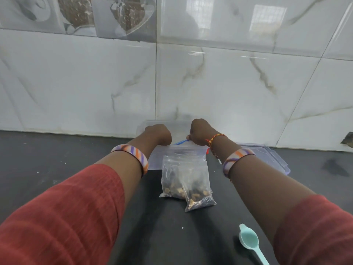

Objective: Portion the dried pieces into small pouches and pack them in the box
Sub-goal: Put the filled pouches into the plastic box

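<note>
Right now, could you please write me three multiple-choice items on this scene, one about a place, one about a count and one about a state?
1. Where does the spoon lie?
A. inside the box
B. on the dark counter, near the right arm
C. in the left hand

2. How many filled pouches lie on the counter in front of the box?
A. two
B. four
C. none

3. How is the lid?
A. snapped onto the box
B. held up in the air
C. off, lying flat beside the box

Answers:
1 B, the pale green spoon rests on the counter.
2 A, two clear pouches overlap there.
3 C, the lid lies to the right of the box.
</note>
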Demonstrator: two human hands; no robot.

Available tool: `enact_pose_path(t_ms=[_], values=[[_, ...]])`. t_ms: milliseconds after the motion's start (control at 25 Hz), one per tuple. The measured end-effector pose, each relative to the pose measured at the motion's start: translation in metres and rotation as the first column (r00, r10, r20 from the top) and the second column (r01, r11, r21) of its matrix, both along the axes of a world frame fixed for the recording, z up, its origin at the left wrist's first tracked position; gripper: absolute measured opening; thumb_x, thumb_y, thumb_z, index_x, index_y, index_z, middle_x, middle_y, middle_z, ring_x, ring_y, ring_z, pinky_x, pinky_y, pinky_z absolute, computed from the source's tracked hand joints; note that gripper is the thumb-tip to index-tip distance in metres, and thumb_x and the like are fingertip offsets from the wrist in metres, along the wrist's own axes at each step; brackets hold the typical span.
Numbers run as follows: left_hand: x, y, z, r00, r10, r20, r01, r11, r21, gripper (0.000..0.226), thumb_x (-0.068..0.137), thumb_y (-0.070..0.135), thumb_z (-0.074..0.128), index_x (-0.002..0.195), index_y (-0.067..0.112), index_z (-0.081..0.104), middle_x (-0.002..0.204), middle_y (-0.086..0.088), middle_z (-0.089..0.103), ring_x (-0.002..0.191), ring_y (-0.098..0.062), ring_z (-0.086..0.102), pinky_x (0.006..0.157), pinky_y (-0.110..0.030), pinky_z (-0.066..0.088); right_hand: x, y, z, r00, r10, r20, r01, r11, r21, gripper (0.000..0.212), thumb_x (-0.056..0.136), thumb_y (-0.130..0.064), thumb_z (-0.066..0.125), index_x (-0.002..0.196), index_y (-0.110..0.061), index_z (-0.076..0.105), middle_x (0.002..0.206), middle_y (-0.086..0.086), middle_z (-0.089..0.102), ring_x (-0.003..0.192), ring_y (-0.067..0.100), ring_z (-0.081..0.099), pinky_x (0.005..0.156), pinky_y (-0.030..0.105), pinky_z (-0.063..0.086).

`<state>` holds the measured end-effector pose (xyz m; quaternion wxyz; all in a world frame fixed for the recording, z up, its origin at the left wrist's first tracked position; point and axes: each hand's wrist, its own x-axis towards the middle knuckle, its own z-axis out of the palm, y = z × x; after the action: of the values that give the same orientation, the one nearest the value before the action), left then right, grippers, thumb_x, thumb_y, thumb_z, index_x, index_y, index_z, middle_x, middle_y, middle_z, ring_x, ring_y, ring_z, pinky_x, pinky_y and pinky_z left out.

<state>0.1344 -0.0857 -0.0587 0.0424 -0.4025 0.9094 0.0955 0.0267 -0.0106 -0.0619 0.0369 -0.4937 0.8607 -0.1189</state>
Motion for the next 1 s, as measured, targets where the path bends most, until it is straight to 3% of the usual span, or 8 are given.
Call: enact_pose_path(t_ms=[160,280,400,520,720,840,920,1000], values=[[-0.010,-0.006,-0.001,0.976,-0.102,0.192,0.105,0.995,-0.004,0.021,0.096,0.012,0.040,0.108,0.007,0.056,0.109,-0.014,0.051,0.090,-0.022,0.044,0.083,-0.029,0.041,-0.003,-0.014,-0.005,0.994,0.046,-0.100,-0.018,0.963,0.269,0.031,0.090,-0.008,0.051,0.059,-0.003,0.047,0.064,0.008,0.047,0.080,0.026,0.048,0.070,0.028,0.040],[-0.012,-0.009,-0.002,0.984,-0.072,0.160,0.075,0.997,-0.009,0.023,0.091,0.014,0.049,0.109,0.004,0.059,0.097,-0.008,0.049,0.087,-0.023,0.048,0.079,-0.030,0.043,0.002,-0.017,0.002,0.990,0.067,-0.122,-0.027,0.951,0.307,0.018,0.086,-0.004,0.054,0.097,0.001,0.067,0.096,0.016,0.065,0.094,0.031,0.061,0.077,0.031,0.048],[-0.004,0.001,0.007,0.984,0.045,-0.170,-0.056,0.996,-0.062,0.010,0.086,0.016,0.054,0.094,0.009,0.057,0.088,-0.005,0.054,0.083,-0.024,0.055,0.070,-0.031,0.042,0.017,-0.008,0.013,0.958,0.045,-0.284,0.010,0.982,0.188,0.027,0.088,-0.001,0.051,0.113,0.000,0.061,0.117,0.018,0.060,0.107,0.035,0.059,0.077,0.033,0.045],[0.008,0.022,0.022,0.875,0.038,-0.483,-0.112,0.986,-0.125,0.018,0.084,0.013,0.055,0.098,0.008,0.064,0.097,-0.005,0.064,0.092,-0.027,0.062,0.069,-0.029,0.041,0.027,0.008,0.027,0.944,-0.024,-0.330,0.020,1.000,-0.016,0.026,0.087,-0.002,0.053,0.112,0.000,0.059,0.117,0.018,0.058,0.107,0.036,0.059,0.077,0.034,0.044],[0.046,0.062,0.002,0.591,0.020,-0.806,-0.230,0.962,-0.144,0.023,0.090,0.015,0.050,0.110,0.012,0.059,0.114,-0.007,0.060,0.102,-0.026,0.059,0.083,-0.034,0.046,0.046,0.048,0.042,0.992,-0.046,0.119,0.080,0.950,-0.301,0.022,0.072,-0.020,0.076,0.081,-0.005,0.062,0.087,0.017,0.068,0.079,0.034,0.069,0.075,0.040,0.058],[0.064,0.078,-0.030,0.519,0.175,-0.837,-0.231,0.971,0.060,0.025,0.089,0.013,0.050,0.113,0.007,0.053,0.119,-0.010,0.053,0.107,-0.026,0.054,0.084,-0.032,0.042,0.055,0.079,0.033,0.956,-0.079,0.282,0.109,0.990,-0.092,0.031,0.071,-0.014,0.080,0.068,-0.001,0.053,0.063,0.014,0.063,0.050,0.026,0.063,0.063,0.040,0.058],[0.068,0.079,-0.050,0.600,0.334,-0.727,-0.211,0.943,0.259,0.026,0.086,0.012,0.053,0.109,-0.001,0.055,0.113,-0.015,0.057,0.104,-0.030,0.056,0.078,-0.031,0.042,0.058,0.094,0.013,0.962,-0.154,0.225,0.128,0.983,0.129,0.041,0.072,-0.016,0.079,0.063,-0.007,0.040,0.071,0.012,0.058,0.054,0.024,0.055,0.059,0.035,0.053],[0.071,0.078,-0.063,0.637,0.458,-0.620,-0.135,0.858,0.495,0.015,0.085,0.013,0.058,0.087,-0.002,0.060,0.091,-0.018,0.061,0.084,-0.033,0.059,0.071,-0.034,0.047,0.061,0.103,-0.014,0.966,-0.177,0.187,0.147,0.976,0.163,0.047,0.075,-0.018,0.076,0.062,-0.013,0.031,0.071,0.007,0.049,0.055,0.020,0.044,0.049,0.025,0.040]])
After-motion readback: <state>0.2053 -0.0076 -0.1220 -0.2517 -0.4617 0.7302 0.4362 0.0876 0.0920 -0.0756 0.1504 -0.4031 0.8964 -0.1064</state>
